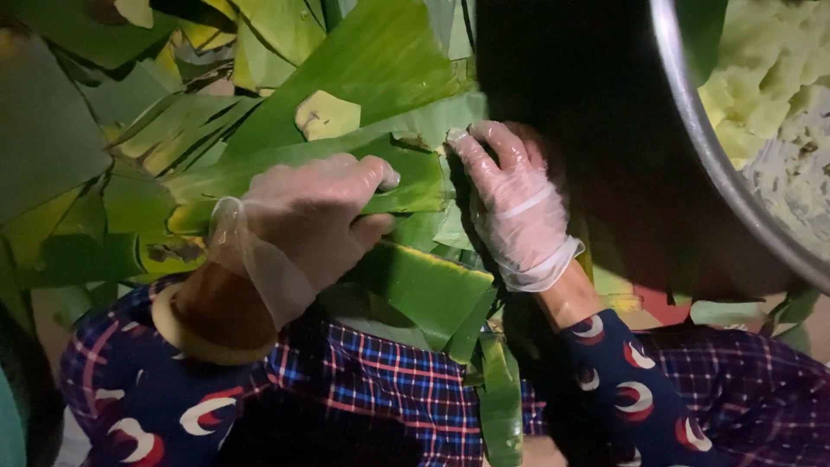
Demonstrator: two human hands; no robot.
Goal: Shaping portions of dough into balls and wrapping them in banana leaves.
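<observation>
- Green folded leaf strip [294, 169], long and narrow: lies across the leaf pile [130, 130], centre of view, running from lower left to upper right.
- Left hand [303, 220], in a clear plastic glove: fingers curled over the strip's middle, thumb under its lower edge, clamped on it.
- Right hand [510, 199], likewise gloved: fingers extended and flat, fingertips pressed on the strip's right end; grip not closed.
- Hands: near each other, not touching, both on the same strip.
- Broad leaf [380, 60] with a pale yellow patch [327, 114]: directly behind the strip.
- Metal bowl [700, 147], upper right, well apart from the hands: holds pale yellow mash [761, 78].
- Checked cloth [389, 385] and dark patterned sleeves [631, 389]: along the bottom edge.
</observation>
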